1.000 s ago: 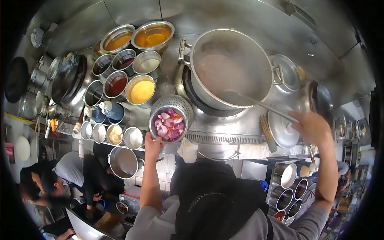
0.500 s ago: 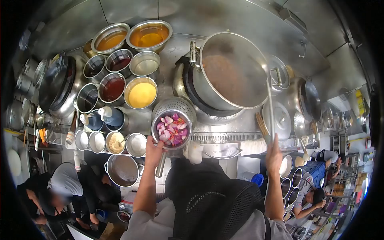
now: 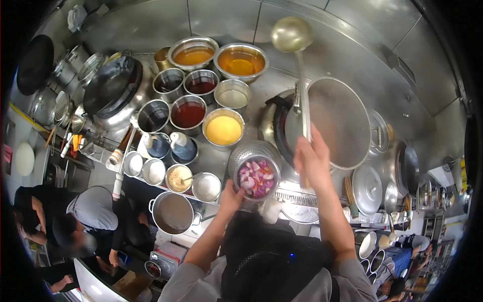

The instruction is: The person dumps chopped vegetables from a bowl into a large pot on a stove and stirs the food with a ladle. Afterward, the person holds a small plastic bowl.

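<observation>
My left hand (image 3: 232, 197) grips the near-left rim of a metal bowl of cut purple onions (image 3: 256, 178), which overlaps a perforated metal pot (image 3: 246, 151). A long ladle (image 3: 292, 35) is in my right hand (image 3: 313, 157), its bowl raised toward the back wall. Its handle crosses the left side of a large steaming pot (image 3: 366, 118) with brownish contents. Left of the onions stand a container of yellow liquid (image 3: 223, 129) and one of red sauce (image 3: 188, 111).
Two bowls of amber liquid (image 3: 242, 61) stand at the back. Small seasoning tins (image 3: 206, 186) line the front edge. A wok (image 3: 111, 88) is at the left, a lid (image 3: 367, 190) at the right. Other people (image 3: 93, 209) are at lower left and lower right.
The ladle has come out of the large pot and swung up and left with my right hand. The view has shifted, so the counter things appear farther right. My left hand still grips the onion bowl.
</observation>
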Available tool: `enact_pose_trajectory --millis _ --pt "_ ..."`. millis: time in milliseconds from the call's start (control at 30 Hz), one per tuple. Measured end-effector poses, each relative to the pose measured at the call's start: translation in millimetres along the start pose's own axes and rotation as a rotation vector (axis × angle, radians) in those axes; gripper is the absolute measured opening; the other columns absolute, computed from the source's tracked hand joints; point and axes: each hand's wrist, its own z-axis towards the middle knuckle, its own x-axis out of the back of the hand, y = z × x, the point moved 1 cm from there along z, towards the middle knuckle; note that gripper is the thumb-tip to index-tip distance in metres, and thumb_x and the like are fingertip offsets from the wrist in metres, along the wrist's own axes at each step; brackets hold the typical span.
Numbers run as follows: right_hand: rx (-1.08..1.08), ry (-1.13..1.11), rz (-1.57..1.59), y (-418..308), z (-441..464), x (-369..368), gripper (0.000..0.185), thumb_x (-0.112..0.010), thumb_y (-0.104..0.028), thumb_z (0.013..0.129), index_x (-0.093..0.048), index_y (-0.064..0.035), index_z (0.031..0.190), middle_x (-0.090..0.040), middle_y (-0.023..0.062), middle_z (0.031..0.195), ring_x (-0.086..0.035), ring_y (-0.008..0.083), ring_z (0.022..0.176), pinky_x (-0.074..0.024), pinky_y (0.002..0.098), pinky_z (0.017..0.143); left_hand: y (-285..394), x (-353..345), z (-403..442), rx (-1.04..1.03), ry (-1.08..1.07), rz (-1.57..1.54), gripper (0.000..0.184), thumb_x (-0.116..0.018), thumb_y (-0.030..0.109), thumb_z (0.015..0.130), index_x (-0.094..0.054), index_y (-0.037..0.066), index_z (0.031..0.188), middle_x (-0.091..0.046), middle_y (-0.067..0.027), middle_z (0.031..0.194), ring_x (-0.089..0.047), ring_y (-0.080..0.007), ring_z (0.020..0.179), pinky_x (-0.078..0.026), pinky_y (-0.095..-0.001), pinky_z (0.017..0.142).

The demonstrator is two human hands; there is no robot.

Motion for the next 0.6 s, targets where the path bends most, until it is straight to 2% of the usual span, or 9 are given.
enact_pose_trajectory --millis 100,133,233,367,400,500,533,567,600 --pt "-0.078 -0.052 -0.051 28.4 79.3 -41.9 0.058 -0.058 -0.013 0.105 -0.041 -0.0053 0.160 -0.055 0.0015 0.075 -0.052 0.0109 0.048 -0.0446 0.0304 0.042 29.6 3.7 -15.2 0.049 0.017 -0.023 0.037 -0.072 0.012 0.091 -0.055 -0.002 0.121 -0.069 -0.0171 0.091 -0.071 -0.0286 0.080 -0.056 -0.0430 0.070" --pt "-0.098 -0.048 -0.077 39.7 103.7 -54.2 0.053 -0.059 -0.014 0.105 -0.045 -0.0045 0.155 -0.055 0.0011 0.074 -0.052 0.0110 0.050 -0.0447 0.0311 0.043 27.0 7.4 -14.8 0.026 -0.025 0.087 0.031 -0.066 0.003 0.097 -0.050 -0.004 0.122 -0.063 -0.0154 0.109 -0.069 -0.0234 0.089 -0.063 -0.0361 0.068" --pt "-0.144 -0.024 -0.138 71.2 164.5 -78.0 0.045 -0.061 -0.014 0.103 -0.052 -0.0009 0.145 -0.056 0.0031 0.074 -0.055 0.0133 0.052 -0.0473 0.0341 0.044 10.9 12.1 -15.5 -0.014 -0.027 0.005 0.031 -0.065 0.004 0.097 -0.049 -0.005 0.122 -0.061 -0.0168 0.113 -0.069 -0.0248 0.093 -0.066 -0.0370 0.068" --pt "-0.242 -0.054 -0.308 98.6 214.6 -99.1 0.029 -0.061 -0.012 0.101 -0.056 -0.0011 0.128 -0.056 0.0035 0.074 -0.057 0.0144 0.054 -0.0500 0.0351 0.046 -13.3 17.5 -13.5 -0.025 -0.024 0.008 0.030 -0.065 0.003 0.098 -0.045 -0.006 0.119 -0.054 -0.0152 0.112 -0.069 -0.0268 0.095 -0.069 -0.0379 0.067" --pt "-0.240 -0.058 -0.306 101.7 219.4 -104.0 0.029 -0.061 -0.012 0.101 -0.056 -0.0011 0.128 -0.056 0.0035 0.074 -0.057 0.0144 0.054 -0.0500 0.0351 0.046 -12.0 16.9 -16.7 -0.025 0.054 -0.013 0.033 -0.072 0.019 0.093 -0.050 -0.001 0.108 -0.063 -0.0221 0.087 -0.069 -0.0351 0.084 -0.053 -0.0484 0.076" --pt "-0.247 -0.050 -0.335 106.9 228.3 -114.8 0.020 -0.061 -0.010 0.100 -0.058 -0.0008 0.118 -0.057 0.0051 0.075 -0.059 0.0159 0.056 -0.0504 0.0357 0.046 -7.4 19.9 -18.4 -0.021 0.062 -0.029 0.031 -0.071 0.017 0.094 -0.049 -0.002 0.106 -0.062 -0.0210 0.085 -0.070 -0.0322 0.078 -0.055 -0.0461 0.070" --pt "-0.262 -0.024 -0.341 106.1 228.6 -119.2 0.016 -0.061 -0.010 0.100 -0.058 -0.0006 0.113 -0.058 0.0058 0.074 -0.059 0.0163 0.056 -0.0503 0.0357 0.045 8.2 21.6 -23.4 -0.011 0.037 -0.117 0.028 -0.069 0.012 0.096 -0.048 -0.003 0.105 -0.062 -0.0188 0.085 -0.071 -0.0282 0.071 -0.058 -0.0418 0.061" --pt "-0.275 0.003 -0.348 104.3 229.1 -121.7 0.013 -0.060 -0.009 0.100 -0.058 -0.0004 0.109 -0.058 0.0064 0.074 -0.060 0.0167 0.056 -0.0503 0.0357 0.045 19.4 24.3 -25.6 -0.016 0.038 -0.118 0.028 -0.069 0.012 0.096 -0.048 -0.003 0.105 -0.062 -0.0188 0.085 -0.071 -0.0282 0.071 -0.058 -0.0418 0.061" --pt "-0.270 0.003 -0.348 107.2 234.8 -121.8 0.013 -0.060 -0.009 0.100 -0.058 -0.0004 0.109 -0.058 0.0064 0.074 -0.060 0.0167 0.056 -0.0503 0.0357 0.045 26.4 26.5 -26.5 0.017 -0.006 -0.134 0.027 -0.067 0.007 0.097 -0.047 -0.004 0.111 -0.058 -0.0170 0.098 -0.069 -0.0270 0.083 -0.063 -0.0391 0.063"
